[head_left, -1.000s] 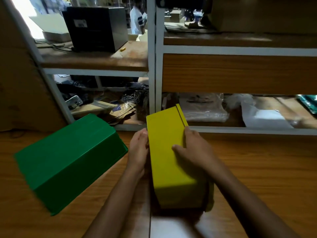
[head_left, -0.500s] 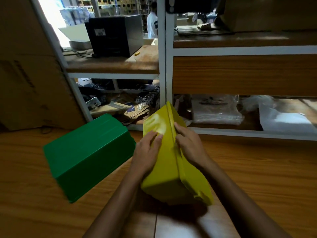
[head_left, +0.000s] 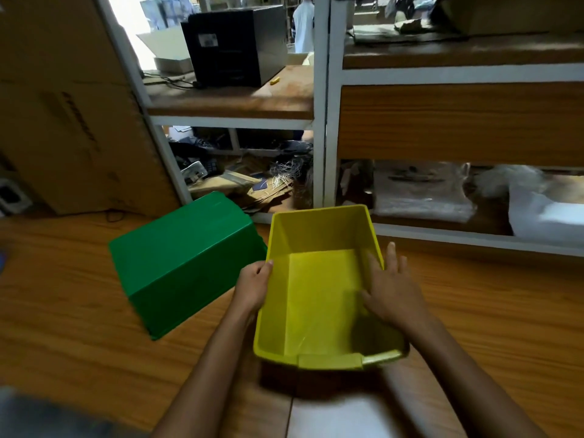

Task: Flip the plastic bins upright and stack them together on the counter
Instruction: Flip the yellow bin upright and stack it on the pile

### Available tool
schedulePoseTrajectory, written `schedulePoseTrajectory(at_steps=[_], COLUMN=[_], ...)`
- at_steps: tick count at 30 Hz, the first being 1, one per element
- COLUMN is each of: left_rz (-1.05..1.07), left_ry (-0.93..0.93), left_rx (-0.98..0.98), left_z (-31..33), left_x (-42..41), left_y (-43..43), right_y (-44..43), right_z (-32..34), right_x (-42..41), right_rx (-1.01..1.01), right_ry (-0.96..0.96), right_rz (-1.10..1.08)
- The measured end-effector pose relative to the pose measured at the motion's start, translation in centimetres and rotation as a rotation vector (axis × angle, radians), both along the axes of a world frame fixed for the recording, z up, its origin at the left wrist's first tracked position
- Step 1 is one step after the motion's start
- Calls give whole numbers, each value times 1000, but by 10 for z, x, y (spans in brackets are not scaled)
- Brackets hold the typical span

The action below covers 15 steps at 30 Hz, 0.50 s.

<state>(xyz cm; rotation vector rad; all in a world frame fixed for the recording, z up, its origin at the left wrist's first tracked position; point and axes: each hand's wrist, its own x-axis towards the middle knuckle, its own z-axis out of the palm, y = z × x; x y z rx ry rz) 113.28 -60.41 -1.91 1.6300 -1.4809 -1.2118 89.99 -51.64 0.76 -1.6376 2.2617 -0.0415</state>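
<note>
The single head-worn view looks forward and steeply down from just above and behind the forearms, close to both hands, so the left hand (head_left: pixel 252 287) and right hand (head_left: pixel 393 294) sit low in the centre. Beyond the hands it faces the white shelving frame (head_left: pixel 319 102). The wooden counter (head_left: pixel 493 314) spreads to either side of the hands.

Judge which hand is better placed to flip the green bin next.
Left. The left hand grips the yellow bin wall beside the upside-down green bin; the right hand is across the yellow bin, farther off.
</note>
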Motion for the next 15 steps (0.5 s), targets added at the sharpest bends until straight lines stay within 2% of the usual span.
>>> schedulePoseTrajectory(at_steps=[5,7,11,15], left_rz=[17,44,50,-36], left_ry=[-62,-70,-30,227], left_rx=[-117,-131,-110,63], left_z=[1,0,-2,2], left_x=[-15,-16,-13,-9], left_y=[7,8,8,10], right_y=[19,19,20,23], right_z=[-20,-25,-29,-29], right_x=[-9,-11,-13,-9], right_rx=[-311,-412,-486,-484], right_ry=[-328,-336,-344,-345], right_rz=[-154,-264,-440,-556])
